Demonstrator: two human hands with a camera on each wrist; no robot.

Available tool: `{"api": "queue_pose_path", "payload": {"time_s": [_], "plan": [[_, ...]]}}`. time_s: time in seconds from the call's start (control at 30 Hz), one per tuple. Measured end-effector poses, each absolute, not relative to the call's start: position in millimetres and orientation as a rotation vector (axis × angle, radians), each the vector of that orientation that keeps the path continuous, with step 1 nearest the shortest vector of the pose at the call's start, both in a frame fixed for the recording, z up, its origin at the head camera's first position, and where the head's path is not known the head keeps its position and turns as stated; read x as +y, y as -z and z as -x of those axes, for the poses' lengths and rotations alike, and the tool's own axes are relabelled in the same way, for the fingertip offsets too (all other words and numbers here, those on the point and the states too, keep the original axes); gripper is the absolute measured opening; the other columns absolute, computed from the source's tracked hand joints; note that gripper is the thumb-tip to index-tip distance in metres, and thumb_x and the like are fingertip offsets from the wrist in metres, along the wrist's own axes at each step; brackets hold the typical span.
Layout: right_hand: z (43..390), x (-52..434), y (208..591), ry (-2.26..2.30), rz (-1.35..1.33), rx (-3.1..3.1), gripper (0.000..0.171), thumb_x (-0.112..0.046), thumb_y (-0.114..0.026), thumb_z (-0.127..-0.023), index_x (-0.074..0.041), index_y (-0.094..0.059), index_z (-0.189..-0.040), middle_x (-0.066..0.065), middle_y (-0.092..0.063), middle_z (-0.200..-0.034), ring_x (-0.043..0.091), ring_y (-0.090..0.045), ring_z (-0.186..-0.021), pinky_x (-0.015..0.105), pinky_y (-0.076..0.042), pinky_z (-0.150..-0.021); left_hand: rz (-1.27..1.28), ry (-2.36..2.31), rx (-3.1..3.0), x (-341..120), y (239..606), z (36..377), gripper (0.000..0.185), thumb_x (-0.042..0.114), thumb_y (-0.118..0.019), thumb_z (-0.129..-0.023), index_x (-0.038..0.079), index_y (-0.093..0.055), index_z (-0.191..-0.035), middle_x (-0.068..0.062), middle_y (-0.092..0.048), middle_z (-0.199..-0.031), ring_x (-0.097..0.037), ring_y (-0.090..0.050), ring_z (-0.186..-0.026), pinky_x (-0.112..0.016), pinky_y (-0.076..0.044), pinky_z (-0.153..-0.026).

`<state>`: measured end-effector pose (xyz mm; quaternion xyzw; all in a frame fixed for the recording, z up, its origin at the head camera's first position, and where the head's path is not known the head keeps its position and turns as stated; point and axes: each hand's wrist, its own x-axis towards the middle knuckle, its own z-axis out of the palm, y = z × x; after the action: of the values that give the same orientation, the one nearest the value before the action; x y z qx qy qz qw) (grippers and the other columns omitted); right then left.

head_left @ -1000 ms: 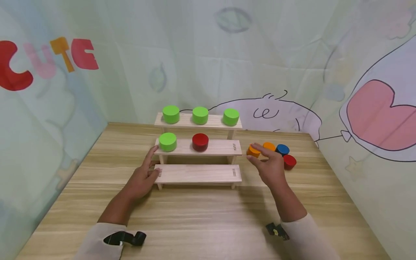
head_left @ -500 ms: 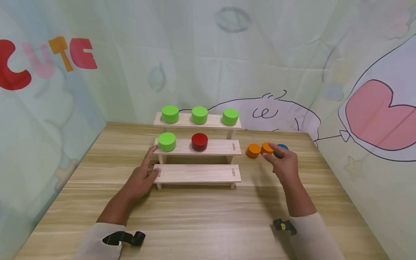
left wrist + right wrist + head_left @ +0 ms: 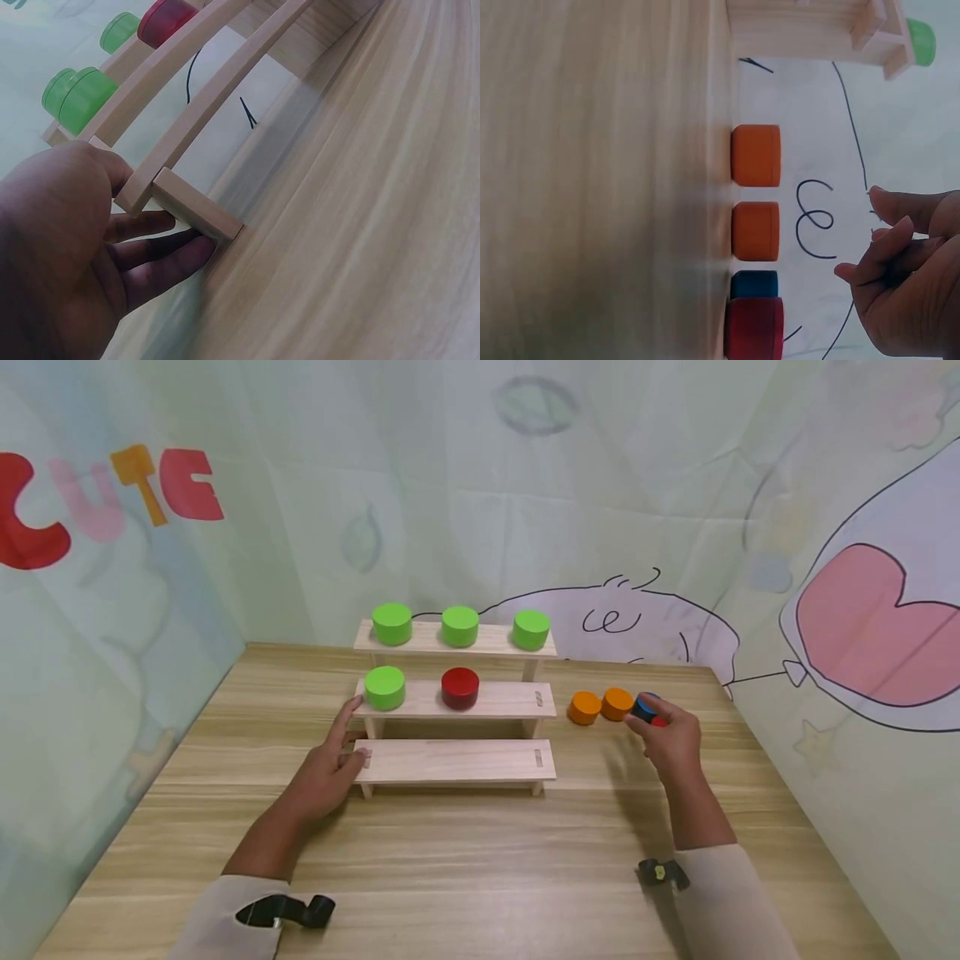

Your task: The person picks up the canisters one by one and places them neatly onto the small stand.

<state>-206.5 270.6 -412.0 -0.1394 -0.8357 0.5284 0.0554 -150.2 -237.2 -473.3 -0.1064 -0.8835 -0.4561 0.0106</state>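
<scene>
From the head view, the right hand (image 3: pixel 670 739) hovers over the far right of the table (image 3: pixel 480 860), fingers loosely curled above the blue disc (image 3: pixel 643 706) and the red disc (image 3: pixel 658 722). Both discs sit just under the fingertips; whether a finger touches either, I cannot tell from here. 2 orange discs (image 3: pixel 600 705) lie just left of the fingers, in a row running left to right. The left hand (image 3: pixel 326 768) is well apart from them, its straight fingers resting against the left end of the rack (image 3: pixel 457 762), which carries 4 green discs and 1 dark red one.

In the left wrist view, the left hand (image 3: pixel 71 247) lies flat, fingers (image 3: pixel 161 262) extended beside the rack's foot (image 3: pixel 196 214), gripping nothing.

In the right wrist view, the right hand (image 3: pixel 904 277) holds nothing: its fingers (image 3: pixel 877 255) are bent and apart from every disc. The red disc (image 3: pixel 754 328) and blue disc (image 3: pixel 754 285) lie straight below the fingertips, touching each other, flat faces up. The right hand is plainly the nearer one.
</scene>
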Motion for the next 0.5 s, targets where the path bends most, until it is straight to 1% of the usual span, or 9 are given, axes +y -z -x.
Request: {"api": "queue_pose_path", "payload": {"time_s": [0.07, 0.13, 0.2, 0.23, 0.3, 0.33, 0.37, 0.43, 0.5], "plan": [[209.0, 273.0, 415.3, -1.59, 0.447, -2.544, 0.056, -0.016, -0.078, -0.102, -0.01, -0.062, -0.156, 0.019, -0.047, -0.17, 0.03, -0.061, -0.118, 0.02, -0.056, -0.062, 0.337, 1.42, -2.756, -237.0, 473.8, 150.5, 0.081, 0.014, -0.046, -0.113, 0.038, -0.001, -0.176, -0.039, -0.054, -0.155, -0.05, -0.073, -0.124, -0.063, -0.057, -0.101], [211.5, 275.4, 419.0, -1.569, 0.473, -2.547, 0.057, -0.016, -0.078, -0.102, -0.01, -0.061, -0.157, 0.02, -0.045, -0.172, 0.039, -0.059, -0.13, 0.022, -0.06, -0.068, 0.337, 1.415, -2.759, -237.0, 473.8, 150.8, 0.081, 0.015, -0.046, -0.113, 0.037, 0.0, -0.176, -0.04, -0.054, -0.155, -0.05, -0.073, -0.123, -0.064, -0.057, -0.101], [214.0, 278.3, 422.4, -1.539, 0.514, -2.554, 0.058, -0.016, -0.078, -0.102, -0.012, -0.06, -0.158, 0.02, -0.043, -0.173, 0.042, -0.056, -0.141, 0.03, -0.065, -0.084, 0.331, 1.413, -2.765, -237.2, 473.4, 150.8, 0.081, 0.015, -0.046, -0.114, 0.037, 0.0, -0.177, -0.04, -0.053, -0.156, -0.051, -0.073, -0.124, -0.067, -0.056, -0.103], [215.2, 280.2, 424.3, -1.529, 0.533, -2.552, 0.059, -0.016, -0.078, -0.103, -0.012, -0.059, -0.158, 0.021, -0.042, -0.173, 0.044, -0.053, -0.146, 0.035, -0.065, -0.095, 0.328, 1.411, -2.766, -237.3, 473.2, 150.8, 0.081, 0.015, -0.046, -0.114, 0.037, 0.0, -0.177, -0.04, -0.053, -0.156, -0.051, -0.073, -0.124, -0.067, -0.055, -0.104], [217.3, 283.5, 427.7, -1.502, 0.574, -2.556, 0.06, -0.015, -0.077, -0.103, -0.013, -0.057, -0.16, 0.02, -0.04, -0.175, 0.044, -0.045, -0.157, 0.044, -0.056, -0.115, 0.323, 1.409, -2.769, -237.7, 472.9, 150.8, 0.081, 0.016, -0.047, -0.113, 0.036, 0.0, -0.177, -0.04, -0.053, -0.156, -0.052, -0.073, -0.124, -0.069, -0.055, -0.104], [218.3, 285.3, 429.3, -1.497, 0.599, -2.552, 0.06, -0.015, -0.076, -0.103, -0.014, -0.057, -0.16, 0.02, -0.039, -0.175, 0.044, -0.038, -0.162, 0.049, -0.047, -0.123, 0.324, 1.41, -2.768, -237.9, 472.9, 150.8, 0.081, 0.015, -0.047, -0.113, 0.036, 0.0, -0.177, -0.041, -0.053, -0.156, -0.052, -0.073, -0.123, -0.069, -0.055, -0.104], [219.1, 287.3, 431.0, -1.495, 0.622, -2.55, 0.06, -0.014, -0.076, -0.104, -0.014, -0.056, -0.161, 0.02, -0.037, -0.176, 0.044, -0.032, -0.165, 0.053, -0.04, -0.128, 0.325, 1.412, -2.766, -238.0, 473.1, 150.8, 0.081, 0.015, -0.047, -0.113, 0.036, 0.0, -0.177, -0.041, -0.053, -0.156, -0.052, -0.073, -0.123, -0.068, -0.055, -0.104], [220.3, 291.1, 433.7, -1.505, 0.656, -2.526, 0.062, -0.013, -0.075, -0.104, -0.013, -0.055, -0.161, 0.021, -0.036, -0.176, 0.045, -0.028, -0.167, 0.057, -0.034, -0.131, 0.334, 1.415, -2.76, -238.1, 473.5, 151.0, 0.081, 0.014, -0.047, -0.113, 0.035, -0.001, -0.177, -0.041, -0.054, -0.155, -0.051, -0.073, -0.123, -0.067, -0.056, -0.103], [221.1, 294.9, 436.3, -1.506, 0.683, -2.508, 0.063, -0.011, -0.076, -0.103, -0.011, -0.054, -0.162, 0.022, -0.037, -0.176, 0.046, -0.029, -0.166, 0.058, -0.034, -0.131, 0.344, 1.42, -2.756, -238.0, 474.1, 151.3, 0.081, 0.014, -0.047, -0.113, 0.035, 0.0, -0.177, -0.04, -0.053, -0.155, -0.051, -0.073, -0.123, -0.066, -0.056, -0.102]]}}
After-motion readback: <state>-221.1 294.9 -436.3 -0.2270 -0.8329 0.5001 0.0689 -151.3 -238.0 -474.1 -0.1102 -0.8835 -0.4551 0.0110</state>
